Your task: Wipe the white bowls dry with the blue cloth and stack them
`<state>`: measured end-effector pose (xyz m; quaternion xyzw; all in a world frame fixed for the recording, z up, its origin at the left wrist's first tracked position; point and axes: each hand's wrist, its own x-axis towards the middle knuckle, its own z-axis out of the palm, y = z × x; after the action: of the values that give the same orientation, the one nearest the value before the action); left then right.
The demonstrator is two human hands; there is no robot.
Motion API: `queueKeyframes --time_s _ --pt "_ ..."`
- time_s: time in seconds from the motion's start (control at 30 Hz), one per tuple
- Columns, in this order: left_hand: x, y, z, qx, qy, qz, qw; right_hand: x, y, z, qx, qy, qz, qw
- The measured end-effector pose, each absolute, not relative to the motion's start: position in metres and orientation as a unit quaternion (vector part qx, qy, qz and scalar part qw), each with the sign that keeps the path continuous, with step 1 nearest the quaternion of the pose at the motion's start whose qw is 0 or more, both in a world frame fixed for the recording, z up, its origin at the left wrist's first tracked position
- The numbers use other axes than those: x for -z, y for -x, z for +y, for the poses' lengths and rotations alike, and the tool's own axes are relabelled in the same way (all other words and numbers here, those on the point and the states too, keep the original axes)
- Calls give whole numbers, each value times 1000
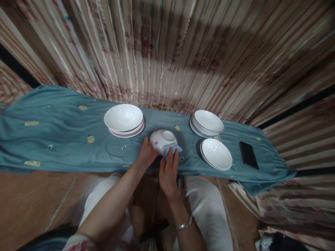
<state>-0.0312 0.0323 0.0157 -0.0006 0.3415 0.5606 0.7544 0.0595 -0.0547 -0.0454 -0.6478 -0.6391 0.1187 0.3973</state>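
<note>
A white bowl (157, 138) with a small red mark is tipped so that its underside and foot ring face up and away from me. My left hand (148, 153) grips the bowl by its near left edge; some of its fingers are hidden beneath. In my right hand (169, 174) is a light blue cloth (171, 149), pressed by the fingertips against the bowl's near right side. The bowl is held over the front part of the table, between stacks of white dishes.
Left of the bowl stands a stack of white dishes (124, 118). To the right are another stack of bowls (208, 122) and, nearer me, a smaller stack (216, 154). A black phone (248, 154) lies farther right on the green tablecloth (70, 139). A patterned curtain (162, 52) hangs behind.
</note>
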Motion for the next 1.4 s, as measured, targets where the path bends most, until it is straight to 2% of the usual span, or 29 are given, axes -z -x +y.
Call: queueKeyframes --time_s 0.4,0.77,1.4 --pt "-25 31 32 -556 8 365 747 52 -53 -65 -55 618 -715 323" --pt "-25 32 31 -550 28 402 732 40 -55 -42 3 552 -769 323" --pt "-13 35 36 -560 66 360 743 2 -51 6 -25 511 -827 232"
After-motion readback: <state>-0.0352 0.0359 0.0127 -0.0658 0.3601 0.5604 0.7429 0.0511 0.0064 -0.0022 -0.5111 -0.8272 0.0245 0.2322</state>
